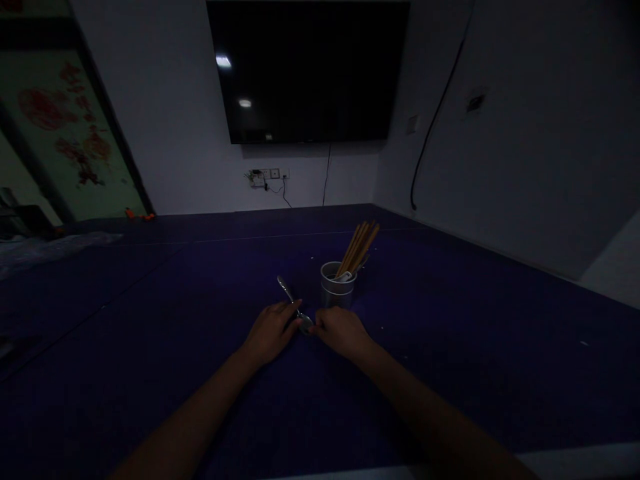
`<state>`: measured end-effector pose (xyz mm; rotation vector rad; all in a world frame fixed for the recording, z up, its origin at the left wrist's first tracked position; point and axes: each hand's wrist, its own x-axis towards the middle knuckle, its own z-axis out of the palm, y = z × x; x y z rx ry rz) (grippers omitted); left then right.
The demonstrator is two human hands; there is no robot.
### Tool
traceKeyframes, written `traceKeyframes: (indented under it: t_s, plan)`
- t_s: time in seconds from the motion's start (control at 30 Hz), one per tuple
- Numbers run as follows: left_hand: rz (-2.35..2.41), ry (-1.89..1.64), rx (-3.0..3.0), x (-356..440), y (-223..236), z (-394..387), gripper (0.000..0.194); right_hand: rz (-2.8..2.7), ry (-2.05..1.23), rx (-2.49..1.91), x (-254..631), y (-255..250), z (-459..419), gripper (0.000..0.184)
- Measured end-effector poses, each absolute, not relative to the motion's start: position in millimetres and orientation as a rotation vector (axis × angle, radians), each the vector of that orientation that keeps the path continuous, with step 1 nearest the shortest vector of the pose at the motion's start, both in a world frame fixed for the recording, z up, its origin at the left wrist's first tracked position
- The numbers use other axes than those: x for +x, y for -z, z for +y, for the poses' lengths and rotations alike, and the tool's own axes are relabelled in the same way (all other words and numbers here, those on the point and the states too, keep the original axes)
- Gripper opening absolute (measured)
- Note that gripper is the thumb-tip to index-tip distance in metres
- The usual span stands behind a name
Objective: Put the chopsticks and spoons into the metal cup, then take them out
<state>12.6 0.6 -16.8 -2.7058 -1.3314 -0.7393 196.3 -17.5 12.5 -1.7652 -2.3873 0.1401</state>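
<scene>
A metal spoon (pixel 305 325) lies aslant on the dark purple surface, its patterned handle pointing away to the left and its bowl toward me. My left hand (pixel 270 335) holds it near the neck, with a finger across the handle and the thumb by the bowl. From the other side, my right hand (pixel 343 331) has curled fingers and its thumb at the bowl's edge. Just beyond my right hand stands a grey cup (pixel 337 290), its lower part hidden by that hand. Several wooden chopsticks (pixel 359 249) lean right in it, beside a white spoon handle (pixel 343 277).
The purple surface (pixel 200 287) reaches the wall, with small white specks scattered over it. Clear plastic wrapping (pixel 55 250) and small orange objects (pixel 139 215) lie at the far left. A large dark television (pixel 310 73) hangs above wall sockets (pixel 273 174). The room is dim.
</scene>
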Motion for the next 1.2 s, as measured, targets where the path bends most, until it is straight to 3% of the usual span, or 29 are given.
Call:
traceKeyframes:
  t_s: [0.47, 0.73, 1.07, 1.2]
  plan:
    - [-1.279, 0.820, -2.663, 12, 22, 6, 0.041, -2.382, -0.120, -1.761, 197, -13, -19, 0.019]
    - [-1.149, 1.317, -2.230, 7, 12, 4, 0.044, -2.227, -0.022, -1.686, 197, -17, -16, 0.025]
    - [-0.851, 1.445, -1.945, 9, -1, -7, 0.018, -2.044, 0.075, -1.474, 195, -18, -22, 0.028]
    - [-0.828, 1.381, -2.070, 8, 4, -3, 0.018, -2.008, 0.090, -1.397, 196, -16, -23, 0.035]
